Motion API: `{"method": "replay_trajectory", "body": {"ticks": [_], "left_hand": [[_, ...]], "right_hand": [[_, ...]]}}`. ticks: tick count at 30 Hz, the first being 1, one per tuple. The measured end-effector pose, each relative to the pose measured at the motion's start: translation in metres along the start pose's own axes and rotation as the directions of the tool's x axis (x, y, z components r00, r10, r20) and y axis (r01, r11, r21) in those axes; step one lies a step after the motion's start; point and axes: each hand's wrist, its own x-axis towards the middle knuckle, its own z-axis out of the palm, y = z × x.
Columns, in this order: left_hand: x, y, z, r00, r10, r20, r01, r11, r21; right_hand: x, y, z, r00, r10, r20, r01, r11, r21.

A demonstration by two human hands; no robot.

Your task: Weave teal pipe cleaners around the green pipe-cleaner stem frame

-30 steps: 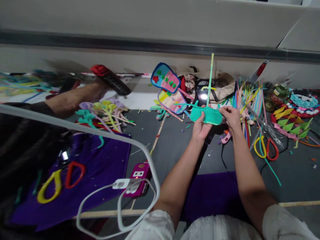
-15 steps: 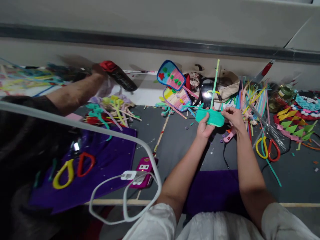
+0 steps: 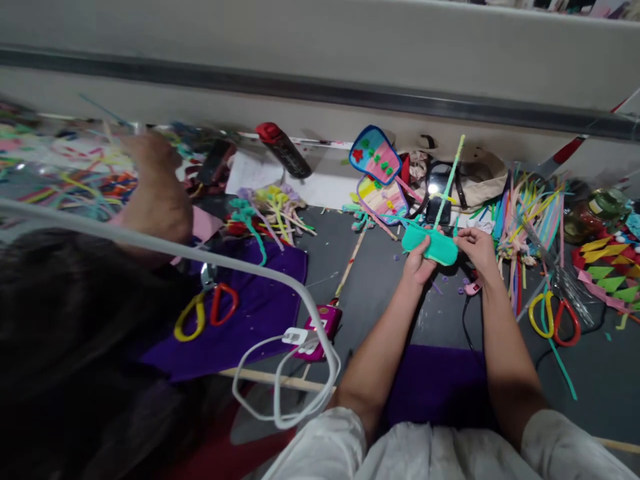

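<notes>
My left hand is closed on a flat teal panel that looks made of pipe cleaners, thumb on its face. From the panel's top rises a light green pipe cleaner stem with a yellow piece crossing it. At the panel's right edge, my right hand is closed in a pinch on a teal pipe cleaner, whose short end shows above the fingers. Below that hand lies a pink glue gun with a black cord, partly hidden by my wrist.
Finished pipe cleaner pieces lean by the wall. Scissors and a bundle of pipe cleaners lie at right. A magenta power strip with a white cable is left. Another person's hand reaches over strips. A dark bottle stands behind.
The view has shifted left, so things appear further right. The other person's hand has left the bottle and moved left to the strips. My hands keep their hold on the teal panel.
</notes>
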Motion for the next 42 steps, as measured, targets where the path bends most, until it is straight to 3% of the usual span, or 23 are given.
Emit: {"method": "replay_trajectory", "body": {"ticks": [9, 17, 26, 36, 42], "left_hand": [[-0.006, 0.006, 0.000, 0.999, 0.039, -0.004, -0.039, 0.999, -0.010], [-0.002, 0.003, -0.001, 1.000, 0.014, -0.003, -0.014, 0.999, -0.041], [-0.002, 0.001, -0.002, 0.999, -0.028, -0.036, 0.024, 0.995, -0.100], [-0.003, 0.009, -0.005, 0.998, -0.036, 0.047, 0.037, 0.999, -0.029], [-0.006, 0.009, -0.006, 0.996, -0.074, 0.059, 0.069, 0.995, 0.074]], "right_hand": [[-0.003, -0.005, 0.003, 0.997, 0.078, 0.006, -0.079, 0.993, 0.084], [-0.006, -0.005, 0.004, 0.998, -0.055, 0.015, 0.054, 0.998, 0.032], [-0.007, -0.002, 0.017, 0.998, 0.046, -0.030, -0.042, 0.993, 0.108], [-0.008, -0.003, 0.018, 1.000, -0.012, -0.005, 0.012, 0.994, 0.109], [-0.009, -0.003, 0.014, 0.985, -0.163, 0.060, 0.163, 0.987, 0.008]]}}
